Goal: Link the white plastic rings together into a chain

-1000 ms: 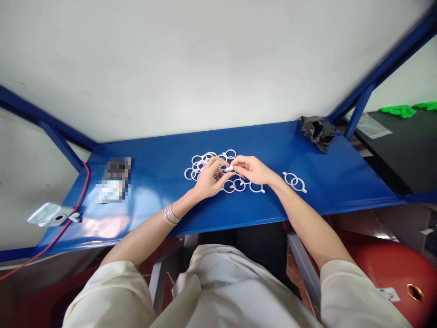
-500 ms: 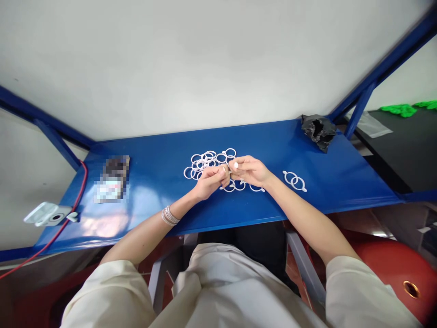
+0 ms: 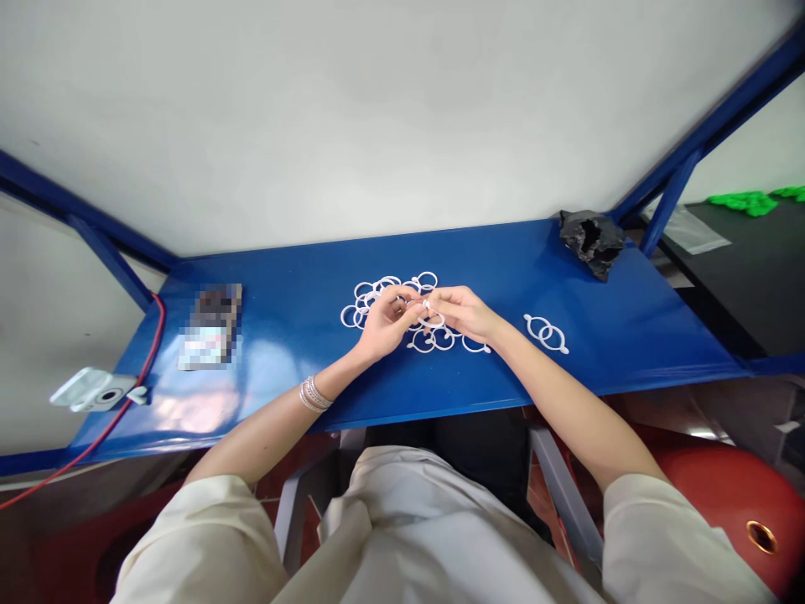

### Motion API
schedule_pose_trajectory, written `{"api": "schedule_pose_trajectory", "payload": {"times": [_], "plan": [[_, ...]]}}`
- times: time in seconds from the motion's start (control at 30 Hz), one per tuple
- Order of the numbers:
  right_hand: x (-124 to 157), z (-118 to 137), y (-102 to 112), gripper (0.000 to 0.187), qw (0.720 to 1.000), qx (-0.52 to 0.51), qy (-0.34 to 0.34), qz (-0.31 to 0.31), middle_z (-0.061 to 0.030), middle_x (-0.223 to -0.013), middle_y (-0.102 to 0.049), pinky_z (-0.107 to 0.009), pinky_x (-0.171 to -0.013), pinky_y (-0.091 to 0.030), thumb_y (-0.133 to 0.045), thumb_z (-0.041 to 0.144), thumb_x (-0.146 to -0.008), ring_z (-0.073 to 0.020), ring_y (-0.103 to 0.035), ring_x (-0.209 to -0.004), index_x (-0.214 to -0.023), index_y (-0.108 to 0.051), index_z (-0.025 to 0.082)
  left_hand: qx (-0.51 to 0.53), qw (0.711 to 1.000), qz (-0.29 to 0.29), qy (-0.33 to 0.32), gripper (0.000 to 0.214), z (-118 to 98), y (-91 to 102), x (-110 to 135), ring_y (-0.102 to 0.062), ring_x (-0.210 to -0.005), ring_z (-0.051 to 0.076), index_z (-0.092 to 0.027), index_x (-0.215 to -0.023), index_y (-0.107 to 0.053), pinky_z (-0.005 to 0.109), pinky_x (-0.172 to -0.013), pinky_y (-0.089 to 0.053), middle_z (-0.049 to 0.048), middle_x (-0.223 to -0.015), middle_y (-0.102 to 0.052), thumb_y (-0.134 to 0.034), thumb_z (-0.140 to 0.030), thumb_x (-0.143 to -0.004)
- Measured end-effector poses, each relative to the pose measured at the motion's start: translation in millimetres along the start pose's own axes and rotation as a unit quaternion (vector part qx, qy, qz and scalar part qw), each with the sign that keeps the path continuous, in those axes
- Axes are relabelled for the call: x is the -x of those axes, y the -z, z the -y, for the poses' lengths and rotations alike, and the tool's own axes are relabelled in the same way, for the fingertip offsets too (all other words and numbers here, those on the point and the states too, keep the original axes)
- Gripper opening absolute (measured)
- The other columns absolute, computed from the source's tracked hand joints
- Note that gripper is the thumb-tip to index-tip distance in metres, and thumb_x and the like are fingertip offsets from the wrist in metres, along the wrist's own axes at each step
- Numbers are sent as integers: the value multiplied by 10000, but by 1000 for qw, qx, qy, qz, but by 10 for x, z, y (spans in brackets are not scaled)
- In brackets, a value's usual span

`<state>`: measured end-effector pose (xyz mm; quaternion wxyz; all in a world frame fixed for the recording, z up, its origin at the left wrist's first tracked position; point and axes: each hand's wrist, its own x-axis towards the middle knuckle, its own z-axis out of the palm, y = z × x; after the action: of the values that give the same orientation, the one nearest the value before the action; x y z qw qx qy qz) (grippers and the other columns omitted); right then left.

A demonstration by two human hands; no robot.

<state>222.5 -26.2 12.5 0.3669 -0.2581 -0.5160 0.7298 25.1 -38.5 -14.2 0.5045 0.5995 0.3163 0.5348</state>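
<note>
Above the middle of the blue table, both my hands meet around a white plastic ring [image 3: 435, 324] with a small tab. My left hand [image 3: 388, 324] pinches at the ring's upper edge with thumb and fingertips. From the other side, my right hand [image 3: 466, 312] grips the same spot, its fingers closed. The ring's loop hangs below the fingertips. Behind my left hand lies a pile of similar white rings [image 3: 365, 292], partly covered by it. Several more tabbed rings [image 3: 423, 351] lie just below the hands.
Two overlapping rings [image 3: 546, 333] lie apart to the right. A crumpled black plastic bag [image 3: 591, 243] sits at the table's [image 3: 302, 310] back right corner. A blurred-out flat item [image 3: 210, 327] lies at left, near a white camera-like device [image 3: 94, 391] and a red cable [image 3: 151, 356].
My left hand has opened from a tight curl into a looser pinch. The held ring's loop now shows beneath the fingers. The view has shifted slightly.
</note>
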Motion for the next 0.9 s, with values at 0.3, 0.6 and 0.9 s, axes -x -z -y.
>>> {"api": "schedule_pose_trajectory", "payload": {"times": [0.3,0.6,0.9], "plan": [[-32,48,-11,325,991,-87,-11,-102,-51,-884,-720,-297,-728,-535,-865,415,-855,-168,-682,-813,-879,-629,192,-36,998,-36,-24,362,26,11,5,-516,-567,45,-196,-957,-710,214,-514,-438,12,-893,-631,-813,-542,-931],[-63,68,75,228,980,-101,-13,-169,32,-610,-492,-274,-515,-263,-663,422,-793,-119,-384,-540,-861,-640,206,-52,998,-39,-24,363,-26,-3,19,-558,-732,108,-203,-934,-727,233,-591,-464,37,-909,-607,-802,-558,-930],[-44,42,106,262,968,68,71,-229,21,-562,-468,-295,-525,-257,-624,429,-841,-130,-374,-526,-676,-604,226,-87,995,-23,-47,339,-12,18,33,-535,-708,110,-214,-974,-716,247,-598,-468,28,-896,-587,-769,-549,-959]]}}
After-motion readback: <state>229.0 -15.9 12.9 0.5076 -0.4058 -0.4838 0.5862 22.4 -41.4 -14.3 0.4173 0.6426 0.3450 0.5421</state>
